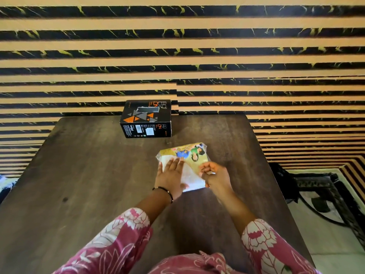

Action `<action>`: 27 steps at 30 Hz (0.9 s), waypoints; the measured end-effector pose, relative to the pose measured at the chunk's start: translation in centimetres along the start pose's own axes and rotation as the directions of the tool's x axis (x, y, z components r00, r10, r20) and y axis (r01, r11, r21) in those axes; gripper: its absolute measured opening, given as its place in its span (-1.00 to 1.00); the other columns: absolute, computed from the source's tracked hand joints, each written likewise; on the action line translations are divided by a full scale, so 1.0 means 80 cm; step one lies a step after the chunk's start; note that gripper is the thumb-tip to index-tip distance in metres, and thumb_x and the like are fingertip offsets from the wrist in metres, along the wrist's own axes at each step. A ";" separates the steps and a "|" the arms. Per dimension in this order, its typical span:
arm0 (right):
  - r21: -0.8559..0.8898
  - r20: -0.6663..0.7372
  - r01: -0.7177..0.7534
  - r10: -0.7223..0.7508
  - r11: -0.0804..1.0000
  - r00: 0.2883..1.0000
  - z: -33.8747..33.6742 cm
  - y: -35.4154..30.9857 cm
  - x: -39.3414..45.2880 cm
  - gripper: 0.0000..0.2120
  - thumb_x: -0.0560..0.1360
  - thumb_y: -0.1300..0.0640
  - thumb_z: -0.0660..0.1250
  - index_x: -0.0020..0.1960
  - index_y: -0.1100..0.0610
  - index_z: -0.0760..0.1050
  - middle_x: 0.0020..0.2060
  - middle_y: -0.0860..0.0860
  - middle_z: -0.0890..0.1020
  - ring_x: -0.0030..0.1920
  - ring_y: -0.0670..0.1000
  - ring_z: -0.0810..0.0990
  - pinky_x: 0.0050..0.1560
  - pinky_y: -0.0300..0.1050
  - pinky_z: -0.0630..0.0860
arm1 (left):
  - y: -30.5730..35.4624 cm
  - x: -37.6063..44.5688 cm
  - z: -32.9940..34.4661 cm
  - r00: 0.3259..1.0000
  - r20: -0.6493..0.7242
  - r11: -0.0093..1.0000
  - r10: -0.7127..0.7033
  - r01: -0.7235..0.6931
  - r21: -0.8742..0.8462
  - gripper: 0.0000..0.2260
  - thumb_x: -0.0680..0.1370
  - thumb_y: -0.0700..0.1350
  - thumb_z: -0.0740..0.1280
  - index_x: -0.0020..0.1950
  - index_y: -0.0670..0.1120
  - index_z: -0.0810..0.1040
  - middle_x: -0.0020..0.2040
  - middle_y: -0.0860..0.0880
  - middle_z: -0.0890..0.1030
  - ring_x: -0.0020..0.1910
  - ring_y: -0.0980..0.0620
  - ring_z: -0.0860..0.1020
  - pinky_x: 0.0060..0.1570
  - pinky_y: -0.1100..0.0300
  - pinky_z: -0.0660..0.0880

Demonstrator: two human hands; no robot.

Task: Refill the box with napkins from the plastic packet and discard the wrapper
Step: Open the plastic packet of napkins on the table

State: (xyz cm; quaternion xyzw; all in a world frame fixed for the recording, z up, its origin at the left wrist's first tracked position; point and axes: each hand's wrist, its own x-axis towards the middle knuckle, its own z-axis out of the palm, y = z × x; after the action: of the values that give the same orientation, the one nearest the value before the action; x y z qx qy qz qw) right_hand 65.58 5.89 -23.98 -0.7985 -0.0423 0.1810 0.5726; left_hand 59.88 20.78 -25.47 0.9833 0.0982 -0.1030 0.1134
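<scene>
A plastic packet of white napkins (189,155) with a yellow printed label lies on the dark wooden table (88,175), a little right of centre. My left hand (170,175) rests flat on its near left part, fingers spread. Pinching the packet's plastic at its right edge is my right hand (214,175), fingers curled. A black box (146,119) with orange and grey triangles stands beyond the packet at the table's far edge, with a slot in its top. Whether the box holds any napkins is hidden.
The table stands against a wall of tan and black striped panels (177,56). Off its right side, a dark ornate metal frame (320,194) stands on a pale floor. Pink floral sleeves cover both forearms.
</scene>
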 end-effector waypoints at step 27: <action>-0.570 0.093 0.397 -0.423 0.720 0.901 -0.043 0.080 -0.089 -0.77 0.40 0.26 0.18 -0.17 0.07 0.60 -0.18 -0.04 0.64 -0.12 -0.08 0.57 -0.14 -0.28 0.45 | 0.032 -0.058 0.007 0.993 -0.047 0.990 0.104 -0.108 -0.095 -0.75 0.57 -0.06 0.14 0.24 -0.05 0.39 0.18 -0.06 0.46 0.12 -0.10 0.48 -0.06 0.01 0.48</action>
State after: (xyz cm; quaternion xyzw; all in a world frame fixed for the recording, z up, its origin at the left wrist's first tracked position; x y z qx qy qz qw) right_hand 59.26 -1.36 -27.29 -0.9078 -0.2581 0.0111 0.3305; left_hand 55.91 17.39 -24.47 0.9824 0.0531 -0.0714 0.1644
